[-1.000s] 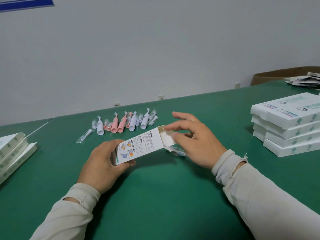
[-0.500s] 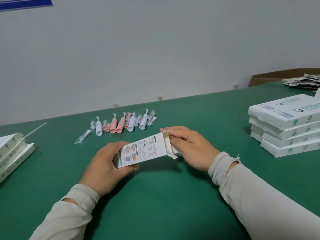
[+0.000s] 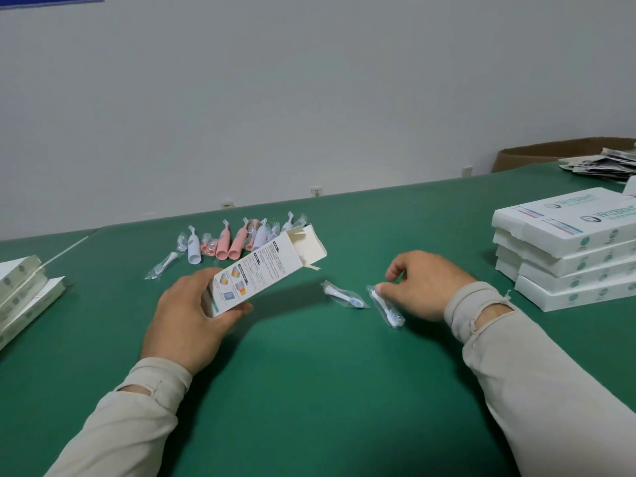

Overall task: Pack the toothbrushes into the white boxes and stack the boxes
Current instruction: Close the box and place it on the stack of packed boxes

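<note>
Nearest to me, my two sleeved forearms reach out over the green table [image 3: 309, 390]. My left hand [image 3: 187, 321] grips the lower end of a white box [image 3: 261, 271], fingers curled round it, and holds it tilted with its open end raised and pointing away to the right, the flaps standing loose. My right hand [image 3: 421, 284] rests on the table well apart from the box, its fingertips pinching the end of a wrapped brush head [image 3: 385, 306] that lies on the cloth. Just left of that one, a second wrapped brush head [image 3: 342, 297] lies free on the table, between my hands and touched by neither.

Farther out, behind the box, a row of pink and white toothbrush handles [image 3: 229, 244] lies side by side with more wrapped heads among them. At the left edge sit flat unfolded boxes [image 3: 24, 294]. At the right, a stack of closed white boxes [image 3: 568, 256] stands several layers high. Beyond it I see a pile of dark leaflets [image 3: 602, 165] and a brown carton [image 3: 550, 154] against the wall.
</note>
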A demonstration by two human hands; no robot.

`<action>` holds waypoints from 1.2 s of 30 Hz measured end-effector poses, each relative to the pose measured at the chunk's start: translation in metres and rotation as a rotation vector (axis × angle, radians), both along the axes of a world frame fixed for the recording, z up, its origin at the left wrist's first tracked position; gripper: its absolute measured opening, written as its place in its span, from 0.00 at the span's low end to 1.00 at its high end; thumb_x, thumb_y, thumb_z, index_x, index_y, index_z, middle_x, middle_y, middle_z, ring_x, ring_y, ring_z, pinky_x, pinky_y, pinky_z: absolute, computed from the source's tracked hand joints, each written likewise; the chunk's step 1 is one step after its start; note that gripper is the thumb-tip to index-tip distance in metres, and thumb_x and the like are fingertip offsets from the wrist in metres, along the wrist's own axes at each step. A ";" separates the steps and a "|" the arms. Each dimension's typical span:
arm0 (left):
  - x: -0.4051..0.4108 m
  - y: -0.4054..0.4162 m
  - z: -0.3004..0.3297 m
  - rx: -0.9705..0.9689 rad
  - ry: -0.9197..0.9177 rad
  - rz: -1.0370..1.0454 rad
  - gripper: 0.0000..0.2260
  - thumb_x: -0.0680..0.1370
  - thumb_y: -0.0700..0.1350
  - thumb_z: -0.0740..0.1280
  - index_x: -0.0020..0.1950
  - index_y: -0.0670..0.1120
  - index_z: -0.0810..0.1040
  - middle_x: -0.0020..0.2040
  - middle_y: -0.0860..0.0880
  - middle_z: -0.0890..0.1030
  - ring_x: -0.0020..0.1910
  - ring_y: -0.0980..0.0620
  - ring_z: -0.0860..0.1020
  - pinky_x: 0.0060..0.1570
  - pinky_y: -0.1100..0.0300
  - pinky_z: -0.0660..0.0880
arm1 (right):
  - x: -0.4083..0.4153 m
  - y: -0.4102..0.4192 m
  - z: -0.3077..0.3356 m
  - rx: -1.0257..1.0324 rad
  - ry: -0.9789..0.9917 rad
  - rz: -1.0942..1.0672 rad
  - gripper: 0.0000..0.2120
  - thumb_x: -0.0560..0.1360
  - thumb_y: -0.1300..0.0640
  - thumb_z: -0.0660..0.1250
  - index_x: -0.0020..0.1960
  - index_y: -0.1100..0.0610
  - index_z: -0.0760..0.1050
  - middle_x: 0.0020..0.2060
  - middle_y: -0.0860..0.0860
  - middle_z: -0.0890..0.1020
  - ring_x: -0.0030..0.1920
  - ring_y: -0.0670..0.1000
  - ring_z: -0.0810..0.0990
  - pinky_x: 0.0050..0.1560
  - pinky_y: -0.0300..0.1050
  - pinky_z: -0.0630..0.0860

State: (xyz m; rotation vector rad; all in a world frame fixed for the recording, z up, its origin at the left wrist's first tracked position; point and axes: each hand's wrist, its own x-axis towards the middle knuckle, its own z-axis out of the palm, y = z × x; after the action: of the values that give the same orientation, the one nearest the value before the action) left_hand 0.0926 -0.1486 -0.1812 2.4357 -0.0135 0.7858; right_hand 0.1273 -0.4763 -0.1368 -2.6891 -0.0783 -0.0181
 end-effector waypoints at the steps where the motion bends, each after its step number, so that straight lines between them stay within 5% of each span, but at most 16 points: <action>1: 0.000 0.000 0.000 0.003 -0.001 -0.004 0.21 0.67 0.54 0.79 0.57 0.58 0.78 0.46 0.58 0.76 0.47 0.51 0.74 0.46 0.53 0.70 | -0.003 0.004 0.001 -0.041 0.025 0.033 0.13 0.72 0.41 0.70 0.48 0.47 0.72 0.44 0.43 0.80 0.49 0.51 0.80 0.56 0.49 0.77; 6: -0.003 -0.003 0.002 0.018 -0.006 -0.015 0.20 0.67 0.53 0.79 0.55 0.59 0.78 0.45 0.59 0.76 0.45 0.53 0.73 0.44 0.56 0.69 | -0.002 0.009 -0.003 -0.125 -0.010 0.065 0.13 0.76 0.51 0.67 0.60 0.48 0.73 0.49 0.47 0.81 0.50 0.53 0.80 0.57 0.50 0.77; 10: -0.005 -0.003 0.005 0.058 0.020 0.006 0.20 0.67 0.54 0.78 0.57 0.59 0.77 0.47 0.57 0.78 0.48 0.50 0.74 0.47 0.50 0.74 | -0.008 0.012 0.007 0.745 -0.292 0.180 0.08 0.77 0.61 0.69 0.50 0.48 0.78 0.38 0.45 0.79 0.35 0.43 0.77 0.42 0.39 0.78; 12: -0.005 -0.003 0.007 0.092 0.033 0.016 0.21 0.68 0.55 0.77 0.58 0.59 0.77 0.50 0.56 0.78 0.51 0.49 0.75 0.50 0.47 0.76 | -0.015 0.025 0.010 0.933 -0.258 0.330 0.08 0.76 0.62 0.71 0.49 0.49 0.80 0.36 0.44 0.80 0.34 0.42 0.76 0.37 0.34 0.76; 15: -0.007 -0.006 0.009 0.119 0.044 0.019 0.21 0.69 0.56 0.76 0.59 0.59 0.76 0.51 0.57 0.78 0.52 0.49 0.75 0.51 0.46 0.76 | -0.023 0.041 0.005 0.856 -0.225 0.400 0.03 0.77 0.60 0.71 0.48 0.53 0.82 0.32 0.42 0.78 0.30 0.40 0.75 0.35 0.31 0.73; 18: -0.009 -0.007 0.011 0.129 0.046 0.025 0.22 0.69 0.56 0.77 0.60 0.59 0.76 0.52 0.57 0.78 0.54 0.49 0.74 0.52 0.45 0.76 | -0.021 0.040 -0.001 0.554 -0.247 0.342 0.03 0.78 0.53 0.69 0.48 0.47 0.81 0.34 0.38 0.79 0.27 0.37 0.73 0.34 0.30 0.69; 21: -0.010 -0.008 0.011 0.173 0.053 0.032 0.24 0.69 0.55 0.77 0.63 0.58 0.76 0.57 0.56 0.77 0.58 0.48 0.72 0.55 0.46 0.74 | -0.020 0.035 -0.002 0.327 -0.298 0.325 0.08 0.78 0.51 0.67 0.56 0.44 0.81 0.42 0.41 0.78 0.34 0.32 0.73 0.38 0.29 0.66; 24: -0.010 -0.008 0.011 0.187 0.060 0.032 0.25 0.69 0.54 0.76 0.65 0.57 0.75 0.58 0.55 0.77 0.59 0.48 0.72 0.56 0.48 0.73 | -0.022 0.039 -0.001 0.337 -0.391 0.313 0.12 0.78 0.54 0.67 0.60 0.47 0.80 0.43 0.40 0.75 0.41 0.35 0.74 0.44 0.25 0.66; 36: -0.008 -0.007 0.006 0.120 0.081 -0.014 0.22 0.68 0.57 0.77 0.60 0.61 0.75 0.51 0.60 0.77 0.53 0.51 0.74 0.51 0.48 0.75 | -0.027 0.039 0.011 0.080 -0.516 0.279 0.10 0.80 0.56 0.64 0.57 0.52 0.82 0.48 0.46 0.74 0.46 0.52 0.77 0.50 0.48 0.76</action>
State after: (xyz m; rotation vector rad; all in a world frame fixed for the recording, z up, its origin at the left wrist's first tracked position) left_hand 0.0842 -0.1559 -0.1749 2.5760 -0.0483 0.6979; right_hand 0.0998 -0.4373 -0.1255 -2.5024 -0.5937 -0.6126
